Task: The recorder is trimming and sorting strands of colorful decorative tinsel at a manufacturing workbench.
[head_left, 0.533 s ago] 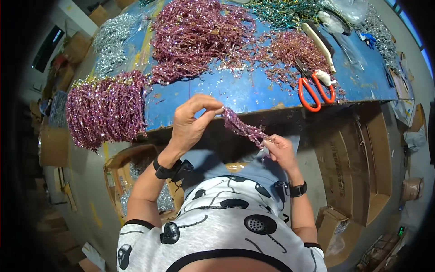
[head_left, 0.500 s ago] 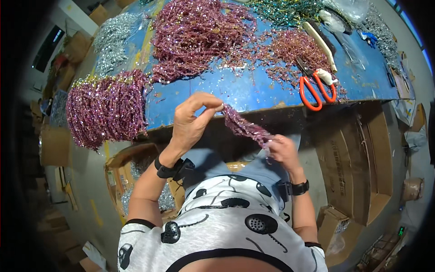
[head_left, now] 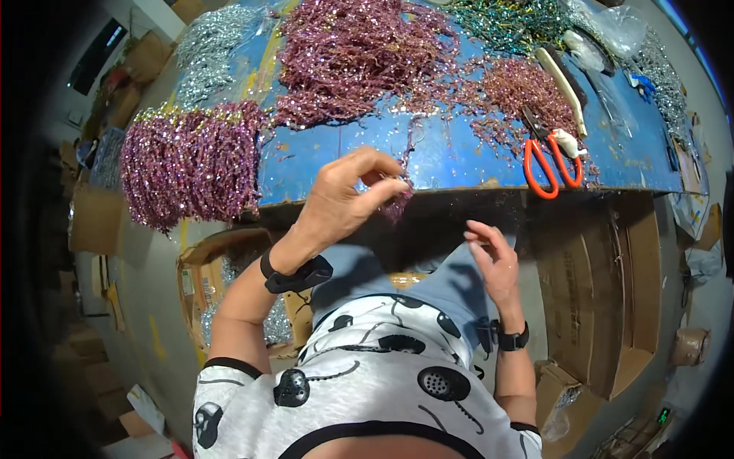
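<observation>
small purple glitter sprig [head_left: 396, 205], pinched, at table edge [head_left: 459, 190]

Bright even overhead light, glitter sparkle, sharp centre, fisheye bending, dark vignetted corners

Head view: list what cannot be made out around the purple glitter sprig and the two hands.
- Purple glitter sprig: mostly hidden inside the left hand; its length is unclear.
- Left hand's grip: fingers curl over the contact, so how it pinches is hidden.
- Right hand: open over the lap; palm side faces away.
- Scissors: blades partly buried in glitter sprigs.
</observation>
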A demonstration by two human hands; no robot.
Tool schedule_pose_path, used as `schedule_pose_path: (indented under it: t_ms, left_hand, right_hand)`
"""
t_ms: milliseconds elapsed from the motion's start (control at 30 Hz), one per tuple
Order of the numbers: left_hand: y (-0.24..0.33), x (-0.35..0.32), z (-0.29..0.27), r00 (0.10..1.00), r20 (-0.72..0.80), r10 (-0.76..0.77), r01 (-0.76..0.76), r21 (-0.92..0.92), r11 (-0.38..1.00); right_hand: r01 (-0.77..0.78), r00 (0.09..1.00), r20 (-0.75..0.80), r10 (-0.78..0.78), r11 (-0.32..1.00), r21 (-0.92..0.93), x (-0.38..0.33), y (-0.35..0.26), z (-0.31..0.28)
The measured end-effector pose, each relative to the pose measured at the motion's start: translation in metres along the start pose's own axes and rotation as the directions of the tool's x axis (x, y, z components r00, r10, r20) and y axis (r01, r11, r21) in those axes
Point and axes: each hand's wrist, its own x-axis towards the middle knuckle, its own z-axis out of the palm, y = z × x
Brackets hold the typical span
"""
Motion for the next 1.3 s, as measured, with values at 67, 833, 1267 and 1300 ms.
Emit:
schedule_pose_path:
  t_ms: [67,833,1267,1300]
  left_hand:
    - [0.008,-0.004,0.001,0.999,0.029,0.022,-0.02,-0.05,0.999]
    - [-0.051,-0.042,-0.028,0.967,0.031,-0.254,0.253,-0.272,0.928]
    - [-0.098,-0.03,-0.037,0.983,-0.181,0.012,0.025,0.203,0.979]
    - [-0.099,-0.033,-0.038,0.986,-0.166,0.009,0.028,0.217,0.976]
  right_hand:
    - [0.196,0.981,-0.007,-0.196,0.981,0.002,0.014,-0.042,0.025]
    - [-0.387,0.854,0.453,0.254,0.893,0.228,0.048,-0.036,-0.02]
    - [0.549,0.787,0.256,-0.561,0.448,-0.706,0.126,-0.032,0.008]
    - [0.547,0.786,0.256,-0.563,0.44,-0.712,0.124,-0.033,0.01]
